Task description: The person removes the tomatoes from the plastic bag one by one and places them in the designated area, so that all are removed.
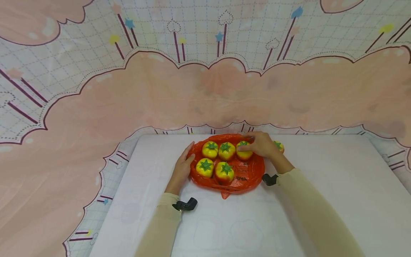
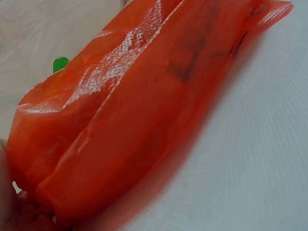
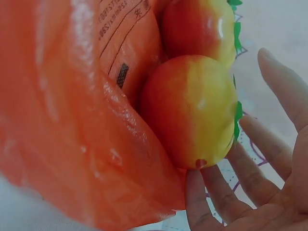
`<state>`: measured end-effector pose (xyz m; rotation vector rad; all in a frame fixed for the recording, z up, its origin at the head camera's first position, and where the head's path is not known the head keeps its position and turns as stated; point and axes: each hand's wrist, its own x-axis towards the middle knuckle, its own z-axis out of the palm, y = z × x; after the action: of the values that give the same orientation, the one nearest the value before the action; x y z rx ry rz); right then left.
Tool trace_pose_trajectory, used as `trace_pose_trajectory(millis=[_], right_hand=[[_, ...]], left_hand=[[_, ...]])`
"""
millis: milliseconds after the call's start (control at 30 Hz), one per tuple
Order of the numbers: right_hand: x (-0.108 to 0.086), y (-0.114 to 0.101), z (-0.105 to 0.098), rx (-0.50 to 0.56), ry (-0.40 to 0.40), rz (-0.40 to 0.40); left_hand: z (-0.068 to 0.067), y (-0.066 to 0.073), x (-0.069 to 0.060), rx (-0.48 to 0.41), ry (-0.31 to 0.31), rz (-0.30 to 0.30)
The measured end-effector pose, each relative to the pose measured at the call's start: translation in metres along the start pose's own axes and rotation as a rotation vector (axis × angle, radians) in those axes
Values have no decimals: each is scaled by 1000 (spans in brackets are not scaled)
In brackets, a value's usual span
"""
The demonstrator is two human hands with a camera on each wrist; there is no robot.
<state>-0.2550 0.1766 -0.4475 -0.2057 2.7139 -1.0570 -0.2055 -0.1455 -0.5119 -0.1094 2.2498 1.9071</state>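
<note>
I had the red bag (image 1: 247, 175) lying open near the far edge of the white table (image 1: 324, 200), about midway between its left and right edges; five yellow-and-red fruits (image 1: 226, 152) with green star-shaped leaves sat in it, three in a row toward the table's far edge and two in a row toward its near edge; the left hand (image 1: 183, 166) held the bag's left rim between thumb and fingers, though how tightly those fingers pressed I could not tell; the right hand (image 1: 261, 144) reached over the bag's right side to the rightmost fruit (image 1: 244, 155) of the far row, and my right wrist view showed its fingers spread and its thumb well apart from them, with one fingertip at the fruit's end; whether that fingertip touched it I could not tell; a sixth fruit (image 1: 280, 145) lay outside the bag by the table's far edge, partly hidden behind the right wrist; a pink-and-white patterned cloth (image 1: 208, 96) hung beyond that edge.
</note>
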Motion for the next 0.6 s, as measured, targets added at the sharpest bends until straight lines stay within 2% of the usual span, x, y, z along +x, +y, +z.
trace_pose_trajectory(millis=[267,600], right_hand=[[-2,-5,2,-4,1,-18],[-4,-7,2,7,-5,-9]], left_hand=[[0,1,-1,5,4,-4],[-1,-2,2,2,9,21]])
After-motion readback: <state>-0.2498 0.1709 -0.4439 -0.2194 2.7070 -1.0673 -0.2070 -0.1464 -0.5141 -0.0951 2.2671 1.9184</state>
